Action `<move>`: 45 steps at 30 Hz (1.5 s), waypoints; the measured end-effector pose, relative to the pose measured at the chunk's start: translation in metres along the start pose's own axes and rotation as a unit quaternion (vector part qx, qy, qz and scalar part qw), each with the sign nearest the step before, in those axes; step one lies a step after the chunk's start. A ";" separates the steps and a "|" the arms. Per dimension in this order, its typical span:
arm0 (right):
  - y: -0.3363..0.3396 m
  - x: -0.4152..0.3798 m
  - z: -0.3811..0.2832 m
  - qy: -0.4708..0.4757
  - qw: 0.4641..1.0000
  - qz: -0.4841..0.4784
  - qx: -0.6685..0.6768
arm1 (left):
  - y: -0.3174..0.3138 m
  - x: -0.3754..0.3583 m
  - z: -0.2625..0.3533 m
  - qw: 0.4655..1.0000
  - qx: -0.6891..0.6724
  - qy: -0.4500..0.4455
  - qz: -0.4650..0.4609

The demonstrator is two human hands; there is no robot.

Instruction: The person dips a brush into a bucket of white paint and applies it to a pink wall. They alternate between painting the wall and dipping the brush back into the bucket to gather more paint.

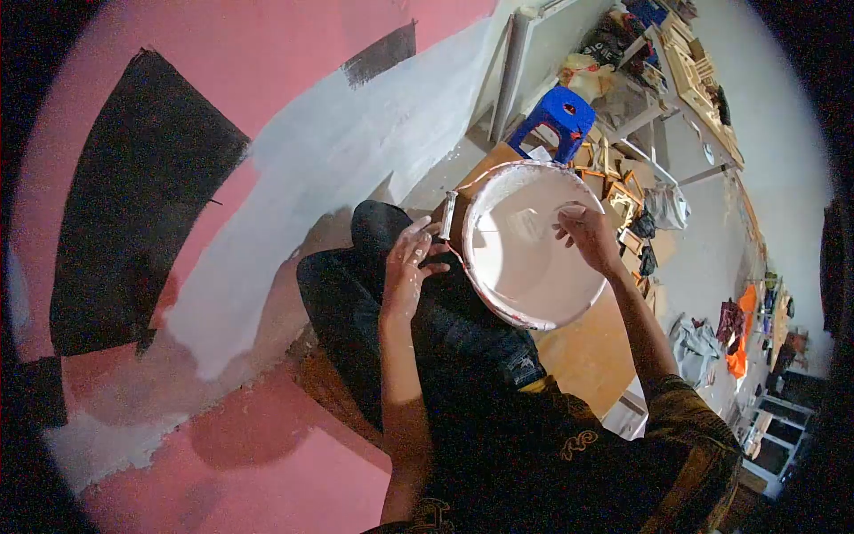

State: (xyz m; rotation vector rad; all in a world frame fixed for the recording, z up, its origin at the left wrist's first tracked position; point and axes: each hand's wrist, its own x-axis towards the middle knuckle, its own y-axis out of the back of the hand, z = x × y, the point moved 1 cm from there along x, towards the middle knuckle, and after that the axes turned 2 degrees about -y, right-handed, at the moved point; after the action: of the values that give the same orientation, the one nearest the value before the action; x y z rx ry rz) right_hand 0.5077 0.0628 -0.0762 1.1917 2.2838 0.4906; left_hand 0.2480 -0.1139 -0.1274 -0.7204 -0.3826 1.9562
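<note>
A large round bucket of pale, whitish liquid that looks like paint stands in front of me, its rim smeared with drips. Over its right side hangs my right hand, fingers loosely bent and slightly apart, with nothing visible in them. My left hand is beside the bucket's left side with its fingers spread, spotted with white. Close to those fingertips is the bucket's wire handle with its pale grip. The paint's surface shows a bright patch of light on the left.
On the left is a pink wall with black painted shapes and a whitish band. Beyond the bucket are a blue plastic stool and several wooden frames. A brown board lies under the bucket. Clothes lie farther right.
</note>
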 end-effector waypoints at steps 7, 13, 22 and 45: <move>-0.005 -0.015 0.000 -0.016 0.975 0.039 0.217 | -0.015 -0.004 -0.015 0.998 0.013 0.039 -0.039; -0.017 -0.022 0.000 -0.041 0.956 0.061 0.283 | -0.014 -0.004 -0.012 0.998 -0.009 0.057 -0.037; -0.061 -0.039 -0.014 -0.013 0.943 0.087 0.321 | -0.008 -0.002 -0.021 0.997 0.006 0.049 -0.066; -0.044 -0.017 -0.016 0.023 0.954 0.049 0.295 | -0.015 -0.010 -0.031 0.999 0.022 -0.017 -0.030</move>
State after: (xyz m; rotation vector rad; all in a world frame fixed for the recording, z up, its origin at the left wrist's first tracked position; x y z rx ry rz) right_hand 0.4776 0.0234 -0.0820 1.5855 2.5043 -0.1590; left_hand 0.2813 -0.1168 -0.1404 -0.6417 -0.3774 1.9155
